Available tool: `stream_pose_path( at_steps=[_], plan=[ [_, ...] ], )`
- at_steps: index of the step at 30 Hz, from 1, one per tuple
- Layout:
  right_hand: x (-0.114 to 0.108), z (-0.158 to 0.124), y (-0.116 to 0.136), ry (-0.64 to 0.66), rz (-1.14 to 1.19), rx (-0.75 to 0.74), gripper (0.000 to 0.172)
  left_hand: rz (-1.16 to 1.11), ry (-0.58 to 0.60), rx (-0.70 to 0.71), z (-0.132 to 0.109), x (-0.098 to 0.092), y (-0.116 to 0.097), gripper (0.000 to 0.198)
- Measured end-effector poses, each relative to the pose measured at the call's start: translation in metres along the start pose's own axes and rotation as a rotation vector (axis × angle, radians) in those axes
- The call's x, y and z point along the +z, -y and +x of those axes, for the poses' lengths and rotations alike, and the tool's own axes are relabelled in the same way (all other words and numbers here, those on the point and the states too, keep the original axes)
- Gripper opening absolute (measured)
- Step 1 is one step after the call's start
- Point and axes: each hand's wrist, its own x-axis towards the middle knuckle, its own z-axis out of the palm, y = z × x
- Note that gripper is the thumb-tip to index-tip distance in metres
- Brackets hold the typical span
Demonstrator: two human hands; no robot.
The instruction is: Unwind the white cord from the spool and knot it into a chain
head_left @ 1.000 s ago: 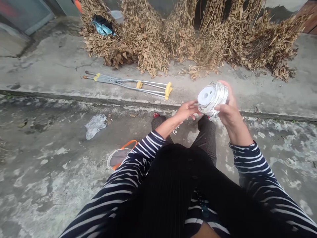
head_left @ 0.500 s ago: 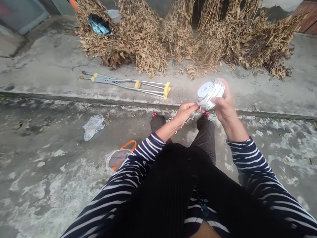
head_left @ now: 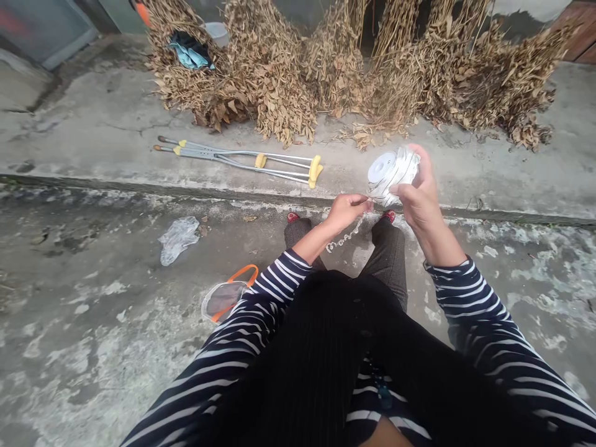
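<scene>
A roll of white ribbon [head_left: 395,174] with thin dark lines is wound on a pale spool, its round end facing up and to the left. My right hand [head_left: 421,195] grips the roll from the right, thumb across the near side. At the roll's lower left, my left hand [head_left: 345,210] pinches the ribbon between thumb and fingertips. From there a curly white strand [head_left: 342,241] dangles over the ground between my legs. Its lower end shows beside my left leg.
Crutches [head_left: 233,159] with yellow pads lie on the raised concrete ledge [head_left: 93,152]. Dried plants [head_left: 279,81] are heaped behind them, with a blue and black cloth [head_left: 190,53] on top. A clear plastic bag [head_left: 178,239] and an orange-handled bag [head_left: 226,299] rest on the lower ground.
The roll has turned slightly and shifted a little left in my right hand. More of the curly strand now shows hanging below my left hand, which keeps its pinch.
</scene>
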Motion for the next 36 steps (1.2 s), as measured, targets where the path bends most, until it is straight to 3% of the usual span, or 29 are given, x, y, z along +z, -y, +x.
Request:
stream_pose_path(
  at_steps=[2,6,11,19,25,30,34,36],
  plan=[
    [0.001,0.001,0.008,-0.015,0.008,-0.005,0.09,-0.049,0.073,-0.057,-0.001,-0.002,0.0,0.015],
    [0.004,0.004,0.018,-0.06,-0.052,0.031,0.102,-0.13,0.142,-0.114,-0.004,-0.003,-0.001,0.014],
    [0.011,0.006,0.028,-0.059,-0.138,0.015,0.098,-0.043,0.12,-0.131,0.004,-0.002,-0.008,0.016],
    [0.016,0.012,0.057,-0.044,-0.159,-0.104,0.086,0.107,0.07,-0.035,0.038,-0.007,-0.019,0.022],
    [0.011,0.025,0.073,-0.081,-0.203,-0.218,0.079,0.138,0.138,-0.095,0.048,-0.011,-0.025,0.019],
    [0.009,0.026,0.088,-0.106,-0.291,-0.25,0.078,0.093,0.072,-0.149,0.047,-0.009,-0.019,0.022],
    [-0.001,0.037,0.097,-0.139,-0.332,-0.208,0.091,0.039,0.087,-0.165,0.051,-0.009,-0.018,0.02],
    [-0.009,0.048,0.099,-0.018,-0.316,-0.1,0.101,0.022,0.084,-0.175,0.053,-0.009,-0.019,0.019]
  ],
)
